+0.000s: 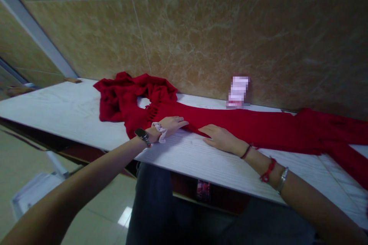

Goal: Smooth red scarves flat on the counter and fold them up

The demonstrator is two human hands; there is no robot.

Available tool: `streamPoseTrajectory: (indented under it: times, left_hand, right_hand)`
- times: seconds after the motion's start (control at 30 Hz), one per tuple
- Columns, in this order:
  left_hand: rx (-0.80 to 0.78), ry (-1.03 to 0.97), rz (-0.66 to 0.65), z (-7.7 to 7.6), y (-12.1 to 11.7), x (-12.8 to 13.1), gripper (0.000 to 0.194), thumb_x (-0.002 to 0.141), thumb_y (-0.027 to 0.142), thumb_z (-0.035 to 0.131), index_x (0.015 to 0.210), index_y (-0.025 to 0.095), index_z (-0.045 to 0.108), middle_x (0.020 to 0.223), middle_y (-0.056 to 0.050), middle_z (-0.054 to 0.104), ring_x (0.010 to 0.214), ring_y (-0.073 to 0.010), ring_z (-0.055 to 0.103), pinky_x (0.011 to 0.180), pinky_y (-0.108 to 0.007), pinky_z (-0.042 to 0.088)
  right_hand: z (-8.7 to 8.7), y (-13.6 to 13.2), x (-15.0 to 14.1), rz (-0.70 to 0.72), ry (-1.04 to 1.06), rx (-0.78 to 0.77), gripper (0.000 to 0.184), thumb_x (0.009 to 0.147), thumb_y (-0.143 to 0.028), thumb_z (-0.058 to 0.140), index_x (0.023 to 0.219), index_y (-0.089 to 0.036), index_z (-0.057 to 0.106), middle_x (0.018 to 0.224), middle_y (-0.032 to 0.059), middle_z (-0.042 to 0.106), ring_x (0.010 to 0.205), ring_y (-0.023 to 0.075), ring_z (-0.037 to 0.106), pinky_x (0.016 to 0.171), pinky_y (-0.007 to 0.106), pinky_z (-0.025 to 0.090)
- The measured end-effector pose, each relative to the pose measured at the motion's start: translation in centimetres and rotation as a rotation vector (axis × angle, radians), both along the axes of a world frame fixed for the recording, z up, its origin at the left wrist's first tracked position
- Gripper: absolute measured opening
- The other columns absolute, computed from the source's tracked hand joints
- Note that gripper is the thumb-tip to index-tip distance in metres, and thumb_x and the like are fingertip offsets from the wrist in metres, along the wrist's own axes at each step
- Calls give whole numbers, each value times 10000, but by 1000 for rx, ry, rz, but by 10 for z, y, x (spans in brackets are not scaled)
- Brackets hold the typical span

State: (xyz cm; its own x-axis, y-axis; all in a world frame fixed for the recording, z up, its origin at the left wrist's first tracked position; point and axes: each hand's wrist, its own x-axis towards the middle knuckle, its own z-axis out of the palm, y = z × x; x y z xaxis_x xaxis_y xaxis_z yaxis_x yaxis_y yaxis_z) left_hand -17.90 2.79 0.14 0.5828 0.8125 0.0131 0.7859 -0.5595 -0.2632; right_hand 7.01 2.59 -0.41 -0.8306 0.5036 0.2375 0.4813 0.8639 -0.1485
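Observation:
A long red scarf (230,121) with fringe lies across the white tabletop. Toward its left end the cloth is bunched into a loose curve, and its middle stretch is fairly flat. My left hand (171,123), with a scrunchie and a watch at the wrist, rests on the scarf near the fringe, fingers stretched out to the right. Over the scarf's near edge lies my right hand (220,138), wearing bracelets; its fingers are extended to the left and touch the cloth. A short gap separates the two hands.
A phone-like object (238,91), blurred out, leans against the tan tiled wall (186,46) behind the white table (71,118). More red cloth (342,126) spreads at the right. Below left stands a pale stool or chair (40,187) on the floor.

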Motion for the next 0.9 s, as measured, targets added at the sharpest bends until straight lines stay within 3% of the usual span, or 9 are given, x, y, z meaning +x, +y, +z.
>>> streamPoseTrajectory:
  times: [0.23, 0.4, 0.53, 0.77, 0.9]
  left_hand:
    - [174, -126, 25, -3, 0, 2, 275, 840, 181, 442, 1090, 179, 558, 1030, -63, 583, 884, -162, 573, 712, -235, 457]
    - [304, -223, 51, -8, 0, -5, 264, 834, 232, 505, 1078, 155, 573, 872, -65, 638, 818, -170, 599, 698, -245, 457]
    - [349, -221, -14, -11, 0, -9, 224, 846, 192, 476, 1025, 147, 604, 813, -57, 658, 760, -164, 614, 661, -239, 463]
    - [293, -51, -86, 1, -6, -16, 214, 848, 238, 476, 996, 164, 611, 906, -67, 642, 810, -173, 599, 677, -253, 465]
    - [246, 7, -5, 13, -11, -23, 225, 809, 165, 500, 1012, 140, 593, 943, -85, 612, 851, -193, 569, 710, -281, 449]
  right_hand:
    - [-6, 4, -4, -123, 60, -4, 447, 776, -48, 416, 1213, -122, 474, 1151, 103, 563, 1065, 168, 486, 910, 304, 392]
    - [-3, 4, -11, -201, 107, 94, 341, 790, -177, 527, 1127, -122, 529, 1044, 110, 562, 981, 199, 500, 838, 316, 428]
    - [-1, 3, -35, -219, 97, 128, 306, 775, -240, 576, 1066, -149, 546, 979, 87, 567, 936, 200, 512, 810, 315, 428]
    - [-7, 7, -52, -255, 91, 15, 181, 809, -167, 518, 981, -149, 570, 945, 82, 612, 887, 177, 549, 765, 278, 418]
    - [-4, 9, -47, -273, 104, -52, 136, 827, -179, 494, 917, -155, 593, 914, 71, 616, 872, 163, 550, 749, 261, 406]
